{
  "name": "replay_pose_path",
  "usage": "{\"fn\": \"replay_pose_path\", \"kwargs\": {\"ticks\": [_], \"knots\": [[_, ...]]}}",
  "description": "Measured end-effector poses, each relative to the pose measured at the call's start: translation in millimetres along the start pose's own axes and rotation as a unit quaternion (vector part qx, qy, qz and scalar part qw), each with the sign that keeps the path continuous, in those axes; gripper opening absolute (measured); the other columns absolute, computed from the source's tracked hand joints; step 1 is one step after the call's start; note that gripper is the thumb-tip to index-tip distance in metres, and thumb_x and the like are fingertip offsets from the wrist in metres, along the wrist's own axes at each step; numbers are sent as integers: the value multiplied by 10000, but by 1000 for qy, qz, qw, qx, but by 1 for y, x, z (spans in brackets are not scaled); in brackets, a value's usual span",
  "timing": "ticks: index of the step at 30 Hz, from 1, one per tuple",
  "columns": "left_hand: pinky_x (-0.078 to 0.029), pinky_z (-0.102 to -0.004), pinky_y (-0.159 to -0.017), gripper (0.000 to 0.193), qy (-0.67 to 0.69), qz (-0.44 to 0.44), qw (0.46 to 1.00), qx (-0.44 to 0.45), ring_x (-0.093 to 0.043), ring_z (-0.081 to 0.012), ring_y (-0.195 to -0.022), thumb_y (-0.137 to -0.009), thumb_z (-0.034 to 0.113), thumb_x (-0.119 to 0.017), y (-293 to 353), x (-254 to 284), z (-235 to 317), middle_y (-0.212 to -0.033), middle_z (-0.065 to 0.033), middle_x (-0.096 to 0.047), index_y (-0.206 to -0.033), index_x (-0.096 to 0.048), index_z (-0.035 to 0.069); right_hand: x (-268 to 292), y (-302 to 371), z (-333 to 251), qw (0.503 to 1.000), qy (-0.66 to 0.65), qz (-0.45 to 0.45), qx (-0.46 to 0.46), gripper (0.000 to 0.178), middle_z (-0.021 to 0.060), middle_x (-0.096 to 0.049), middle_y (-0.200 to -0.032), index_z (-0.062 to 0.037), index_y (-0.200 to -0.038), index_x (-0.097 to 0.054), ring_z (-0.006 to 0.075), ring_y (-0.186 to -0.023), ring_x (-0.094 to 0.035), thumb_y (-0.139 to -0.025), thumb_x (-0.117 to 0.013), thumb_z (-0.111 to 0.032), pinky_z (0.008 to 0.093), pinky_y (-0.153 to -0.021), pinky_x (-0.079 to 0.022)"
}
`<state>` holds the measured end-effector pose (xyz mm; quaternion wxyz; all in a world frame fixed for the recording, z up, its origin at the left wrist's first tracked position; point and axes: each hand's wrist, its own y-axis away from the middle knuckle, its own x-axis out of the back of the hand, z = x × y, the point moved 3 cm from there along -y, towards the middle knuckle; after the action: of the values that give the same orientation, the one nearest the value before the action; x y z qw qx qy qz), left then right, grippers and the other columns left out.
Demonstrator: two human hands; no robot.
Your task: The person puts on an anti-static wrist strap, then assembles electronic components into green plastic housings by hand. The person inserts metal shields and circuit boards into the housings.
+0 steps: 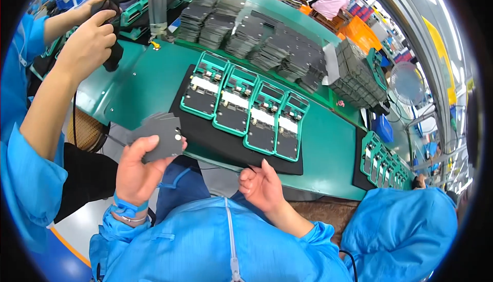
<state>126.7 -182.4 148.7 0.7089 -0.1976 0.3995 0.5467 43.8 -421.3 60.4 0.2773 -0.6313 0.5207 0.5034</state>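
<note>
A green surface (328, 166) is lined along its far side with piles of dark plates (303, 58). On a black mat (221, 145), four green frames (235, 101) fitted with boards are laid in a row. To the near left, a fanned stack of thin grey plates (163, 141) is grasped by the left hand (139, 171). The right hand (262, 185) is held released, fingers loosely curled, near the mat's near edge.
</note>
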Motion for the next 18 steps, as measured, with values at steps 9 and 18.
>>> {"fn": "replay_pose_path", "kwargs": {"ticks": [9, 18], "knots": [[-426, -481, -956, 367, 31, 16, 999, 6, -552, -344, -1020, -844, 79, -508, 0, -8, 2, -1092, -184, -554, -1174, -457, -74, -5, -3, -13, 998, 39, 28, -49, 633, 71, -579, -675, 60, -864, -620, 160, -633, -512, -948, -309, -486, 262, -631, -421], [-425, -485, -952, 349, 26, -1, 999, 28, -551, -357, -1022, -845, 83, -504, -1, -18, -2, -1077, -189, -561, -1156, -467, -72, -3, 8, -20, 998, 25, 45, -38, 590, 69, -581, -663, 52, -842, -625, 163, -618, -523, -946, -335, -451, 265, -622, -428]]}}
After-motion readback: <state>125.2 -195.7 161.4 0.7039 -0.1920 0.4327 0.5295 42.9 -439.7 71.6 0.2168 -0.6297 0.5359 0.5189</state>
